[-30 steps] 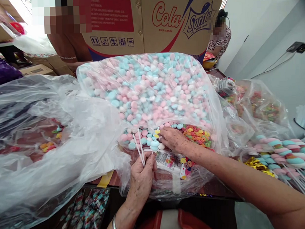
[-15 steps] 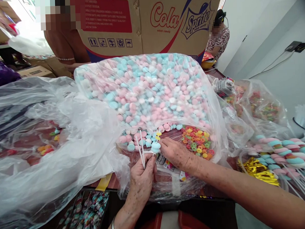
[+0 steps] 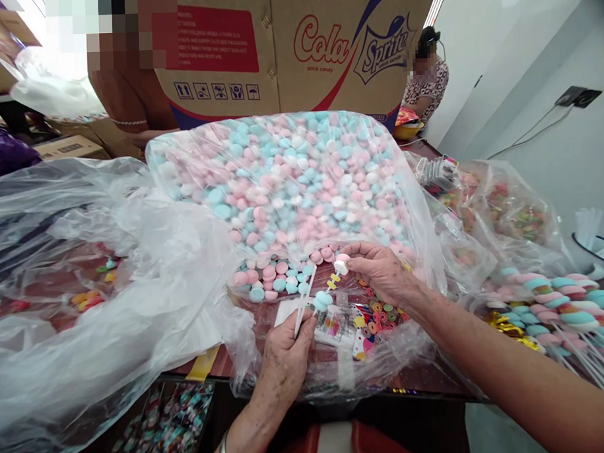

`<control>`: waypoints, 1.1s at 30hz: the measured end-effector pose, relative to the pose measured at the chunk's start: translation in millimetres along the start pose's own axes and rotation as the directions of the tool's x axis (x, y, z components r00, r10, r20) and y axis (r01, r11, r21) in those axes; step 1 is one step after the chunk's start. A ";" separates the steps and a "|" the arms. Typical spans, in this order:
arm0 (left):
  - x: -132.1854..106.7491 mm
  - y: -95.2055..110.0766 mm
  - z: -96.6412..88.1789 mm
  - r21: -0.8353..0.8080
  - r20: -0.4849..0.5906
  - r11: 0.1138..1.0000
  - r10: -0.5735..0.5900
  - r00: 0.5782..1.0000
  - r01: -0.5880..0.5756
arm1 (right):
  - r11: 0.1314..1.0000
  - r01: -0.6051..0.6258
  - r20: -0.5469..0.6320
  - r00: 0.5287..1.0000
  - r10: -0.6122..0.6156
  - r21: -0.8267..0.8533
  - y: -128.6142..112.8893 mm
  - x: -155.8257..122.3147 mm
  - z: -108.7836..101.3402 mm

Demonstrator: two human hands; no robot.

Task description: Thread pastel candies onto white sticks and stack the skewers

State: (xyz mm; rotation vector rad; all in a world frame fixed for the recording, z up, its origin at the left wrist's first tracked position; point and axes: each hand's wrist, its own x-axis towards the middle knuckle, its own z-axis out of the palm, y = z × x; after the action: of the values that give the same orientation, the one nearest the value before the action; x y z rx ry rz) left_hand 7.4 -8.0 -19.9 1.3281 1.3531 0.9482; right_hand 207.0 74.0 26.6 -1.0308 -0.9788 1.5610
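Note:
My left hand (image 3: pixel 288 349) is closed on several thin white sticks (image 3: pixel 304 300). One of them carries a blue marshmallow (image 3: pixel 323 300) low down and yellow gummy pieces (image 3: pixel 333 280) above it. At the upper end of that stick, my right hand (image 3: pixel 383 270) pinches a pink-and-white marshmallow (image 3: pixel 341 263). Whether the stick has pierced it I cannot tell. Behind the hands, loose pink and blue marshmallows (image 3: pixel 281 285) spill from a large clear bag of marshmallows (image 3: pixel 290 180). Gummy rings (image 3: pixel 382 316) lie below my right hand, partly hidden by it.
Crumpled clear plastic (image 3: pixel 149 258) covers the left side. Finished marshmallow sticks (image 3: pixel 567 303) and bagged gummies (image 3: pixel 519 199) are at the right. A printed carton (image 3: pixel 296 55) stands behind; a person (image 3: pixel 133 80) is behind left, another person (image 3: pixel 428 77) at far right.
My right hand has gone from beside the yellow pieces to the stick's upper end, now with a pink-and-white marshmallow. The sticks in my left hand have tilted right.

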 end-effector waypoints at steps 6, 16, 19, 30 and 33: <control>-0.1 -1.5 0.7 0.006 -0.014 1.000 0.000 1.000 0.000 | 0.983 0.120 0.072 0.991 -0.111 -0.141 5.5 -6.7 -0.5; -0.3 0.3 1.5 0.039 -0.045 0.999 0.028 0.999 -0.026 | 0.773 0.284 0.093 0.955 -0.282 -0.568 19.8 -15.3 -0.7; 0.3 -0.6 2.1 0.041 -0.055 0.999 0.012 0.998 -0.010 | 0.731 0.342 0.088 0.928 -0.363 -0.590 32.3 -17.0 5.1; 3.8 -10.0 1.0 -0.038 -0.089 0.998 -0.061 0.994 0.058 | 0.438 0.502 0.352 0.855 -0.382 -0.745 37.5 -25.5 20.6; 2.7 -12.8 0.1 -0.059 -0.074 0.996 -0.065 0.995 0.061 | 0.442 0.448 0.363 0.893 -0.267 -0.777 23.2 -23.3 10.0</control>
State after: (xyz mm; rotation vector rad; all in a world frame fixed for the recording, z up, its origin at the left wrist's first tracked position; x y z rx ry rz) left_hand 4.8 -6.6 -32.6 1.2104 1.4076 0.9958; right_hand 194.4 45.8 11.4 -1.1923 -2.0826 0.7485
